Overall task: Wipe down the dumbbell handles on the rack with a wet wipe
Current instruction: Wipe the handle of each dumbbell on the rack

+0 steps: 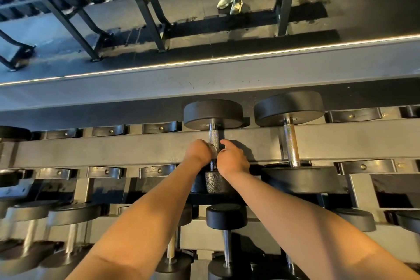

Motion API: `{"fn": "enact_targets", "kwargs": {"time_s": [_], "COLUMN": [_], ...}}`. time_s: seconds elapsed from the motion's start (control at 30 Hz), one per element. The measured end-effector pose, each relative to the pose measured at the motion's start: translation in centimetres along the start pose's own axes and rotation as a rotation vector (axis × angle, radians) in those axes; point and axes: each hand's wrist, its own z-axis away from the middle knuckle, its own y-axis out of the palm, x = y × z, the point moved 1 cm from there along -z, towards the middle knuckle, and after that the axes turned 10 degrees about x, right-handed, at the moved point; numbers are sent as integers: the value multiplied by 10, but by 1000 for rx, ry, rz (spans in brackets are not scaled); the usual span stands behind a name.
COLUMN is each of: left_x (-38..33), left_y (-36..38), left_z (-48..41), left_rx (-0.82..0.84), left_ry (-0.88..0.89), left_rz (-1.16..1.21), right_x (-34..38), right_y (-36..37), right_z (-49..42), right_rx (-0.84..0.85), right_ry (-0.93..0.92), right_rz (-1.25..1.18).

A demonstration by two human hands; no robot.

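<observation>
Forearms [145, 223] stretch toward twelve o'clock so the left grip [200, 151] closes round the wet wipe [213, 149] against the dumbbell handle [214, 136] mid-rack [113, 150], while the right grip [231, 159], fingers curled at its three o'clock side, likely steadies it, though I cannot tell what it holds.

Top shelf [113, 152] — two dumbbells [214, 134]; two hands [198, 152]; one wipe [213, 149]

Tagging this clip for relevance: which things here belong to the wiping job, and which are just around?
Job: left hand, right hand, wet wipe, dumbbell handle, neighbouring handle, rack.
Just around: background racks, someone's shoes.
</observation>
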Motion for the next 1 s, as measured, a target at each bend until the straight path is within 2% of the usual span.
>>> {"fn": "enact_targets", "kwargs": {"time_s": [0.13, 0.27, 0.33, 0.43, 0.57, 1.0], "left_x": [1, -5, -13, -15, -4, 18], "left_y": [2, -6, -5, 3, 6, 6], "left_z": [3, -6, -10, -12, -7, 14], "left_rx": [-20, -154, -106, -14, -14, 146], "left_ry": [-17, 27, 60, 79, 79, -39], "left_rz": [42, 570, 681, 520, 148, -6], "right_x": [-2, -2, -1, -1, -1, 1], "right_y": [-1, 0, 0, 1, 1, -1], "right_z": [1, -1, -2, -2, -1, 2], "right_rx": [-7, -10, -14, -22, -26, -29], "right_ry": [-15, -14, -7, -4, 3, -7], "right_rz": [-4, -21, -36, -41, -37, -43]}}
